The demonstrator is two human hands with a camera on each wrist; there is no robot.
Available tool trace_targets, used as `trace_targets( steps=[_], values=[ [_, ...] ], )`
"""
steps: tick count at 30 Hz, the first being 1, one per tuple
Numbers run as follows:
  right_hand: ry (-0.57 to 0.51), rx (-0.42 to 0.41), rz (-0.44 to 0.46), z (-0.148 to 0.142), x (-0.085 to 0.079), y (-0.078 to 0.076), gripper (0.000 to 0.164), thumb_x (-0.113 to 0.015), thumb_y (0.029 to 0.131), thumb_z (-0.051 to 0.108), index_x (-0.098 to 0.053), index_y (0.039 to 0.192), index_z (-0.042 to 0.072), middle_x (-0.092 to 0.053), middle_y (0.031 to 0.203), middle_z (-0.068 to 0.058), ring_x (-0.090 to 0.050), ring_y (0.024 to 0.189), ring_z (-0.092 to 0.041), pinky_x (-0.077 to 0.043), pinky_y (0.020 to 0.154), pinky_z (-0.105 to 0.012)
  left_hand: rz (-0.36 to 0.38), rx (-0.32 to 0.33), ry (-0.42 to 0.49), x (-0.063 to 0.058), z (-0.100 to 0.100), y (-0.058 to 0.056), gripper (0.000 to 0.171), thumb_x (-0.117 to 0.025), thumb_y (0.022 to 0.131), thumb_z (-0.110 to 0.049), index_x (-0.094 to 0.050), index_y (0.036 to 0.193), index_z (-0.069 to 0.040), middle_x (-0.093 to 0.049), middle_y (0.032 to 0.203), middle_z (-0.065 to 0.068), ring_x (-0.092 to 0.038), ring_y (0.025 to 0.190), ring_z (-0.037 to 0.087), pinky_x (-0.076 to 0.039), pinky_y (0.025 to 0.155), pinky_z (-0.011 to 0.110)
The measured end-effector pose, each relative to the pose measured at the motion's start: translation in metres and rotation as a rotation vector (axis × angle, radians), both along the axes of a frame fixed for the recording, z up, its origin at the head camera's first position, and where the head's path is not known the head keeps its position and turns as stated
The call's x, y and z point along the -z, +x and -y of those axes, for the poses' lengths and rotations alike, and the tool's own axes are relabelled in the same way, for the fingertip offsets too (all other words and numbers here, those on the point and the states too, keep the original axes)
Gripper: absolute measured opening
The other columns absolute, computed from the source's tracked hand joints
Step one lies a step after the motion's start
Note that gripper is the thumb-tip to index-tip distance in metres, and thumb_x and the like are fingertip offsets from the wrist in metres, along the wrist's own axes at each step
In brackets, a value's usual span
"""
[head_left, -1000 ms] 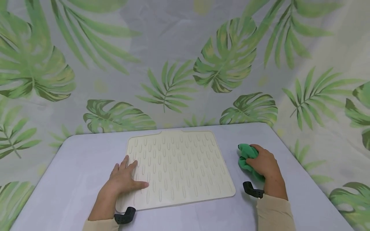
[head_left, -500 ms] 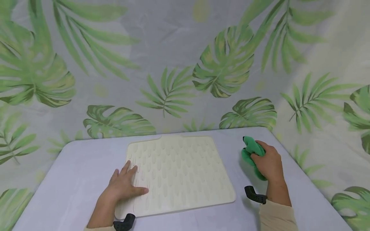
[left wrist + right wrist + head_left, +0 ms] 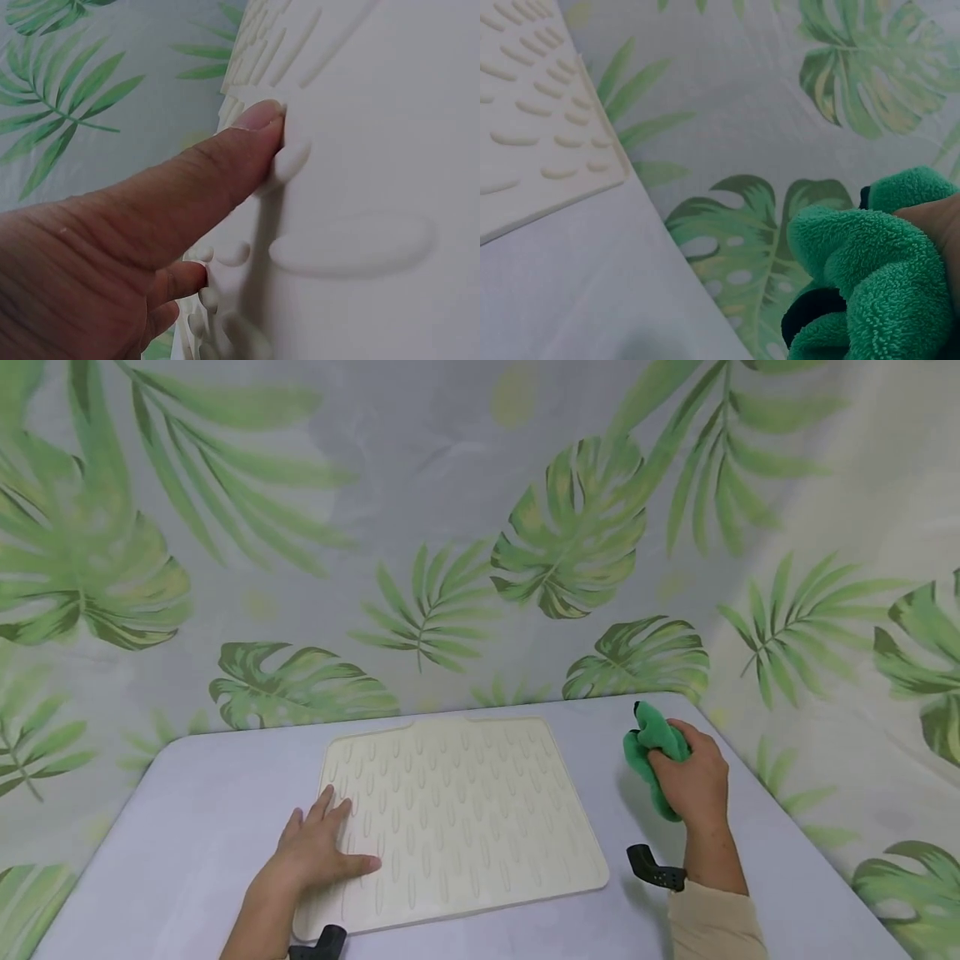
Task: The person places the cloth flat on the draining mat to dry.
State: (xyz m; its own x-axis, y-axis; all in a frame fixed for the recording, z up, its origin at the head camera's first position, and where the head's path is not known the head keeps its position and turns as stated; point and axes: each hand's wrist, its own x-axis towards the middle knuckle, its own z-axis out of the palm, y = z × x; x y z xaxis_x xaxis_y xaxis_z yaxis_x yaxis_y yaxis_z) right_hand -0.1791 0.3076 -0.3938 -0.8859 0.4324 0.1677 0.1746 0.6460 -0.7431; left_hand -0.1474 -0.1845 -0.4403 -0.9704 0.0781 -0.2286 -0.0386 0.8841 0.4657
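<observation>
A cream mat with raised oval ridges lies flat in the middle of the white table. My left hand rests on its left edge, fingers spread and thumb stretched over the ridges; the left wrist view shows the thumb straight against the surface. To the right of the mat, my right hand grips a bunched green cloth with dark trim, above the table with a shadow below it. In the right wrist view the fluffy cloth covers most of the fingers.
The white table has rounded far corners and runs up to a leaf-patterned curtain at the back and sides. A black wrist camera mount sits on the right forearm, another on the left.
My right hand has raised the green cloth off the table, between the mat and the right edge. The left hand stays on the mat. The head view has tilted slightly.
</observation>
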Motion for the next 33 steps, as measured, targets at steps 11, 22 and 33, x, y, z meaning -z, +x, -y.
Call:
trace_targets(
  steps=[11, 22, 33],
  values=[
    [-0.057, 0.042, -0.067, 0.004, -0.007, -0.001, 0.055, -0.065, 0.096, 0.024, -0.052, 0.149, 0.015, -0.052, 0.147, -0.022, -0.049, 0.128, -0.042, -0.045, 0.096, -0.06, 0.024, -0.011, 0.002, -0.002, 0.0, 0.002, 0.121, -0.086, 0.067, -0.065, -0.037, 0.157, -0.002, -0.007, 0.17, 0.026, -0.004, 0.144, 0.071, -0.016, 0.11, 0.083],
    [-0.084, 0.052, -0.119, 0.013, -0.002, -0.002, 0.056, -0.067, 0.096, 0.025, -0.052, 0.149, 0.016, -0.053, 0.144, -0.022, -0.049, 0.126, -0.041, -0.043, 0.095, -0.059, 0.005, -0.043, 0.024, -0.004, -0.003, 0.001, 0.118, -0.089, 0.063, -0.063, -0.042, 0.154, -0.004, -0.001, 0.169, 0.029, -0.008, 0.146, 0.069, -0.022, 0.111, 0.081],
    [-0.083, 0.013, -0.138, 0.028, -0.003, -0.005, 0.056, -0.067, 0.096, 0.024, -0.052, 0.149, 0.014, -0.053, 0.143, -0.021, -0.05, 0.126, -0.042, -0.043, 0.096, -0.059, 0.033, -0.05, -0.003, -0.004, -0.002, 0.0, 0.118, -0.088, 0.066, -0.062, -0.039, 0.156, -0.004, 0.003, 0.163, 0.042, -0.006, 0.146, 0.069, -0.021, 0.112, 0.08]
  ],
)
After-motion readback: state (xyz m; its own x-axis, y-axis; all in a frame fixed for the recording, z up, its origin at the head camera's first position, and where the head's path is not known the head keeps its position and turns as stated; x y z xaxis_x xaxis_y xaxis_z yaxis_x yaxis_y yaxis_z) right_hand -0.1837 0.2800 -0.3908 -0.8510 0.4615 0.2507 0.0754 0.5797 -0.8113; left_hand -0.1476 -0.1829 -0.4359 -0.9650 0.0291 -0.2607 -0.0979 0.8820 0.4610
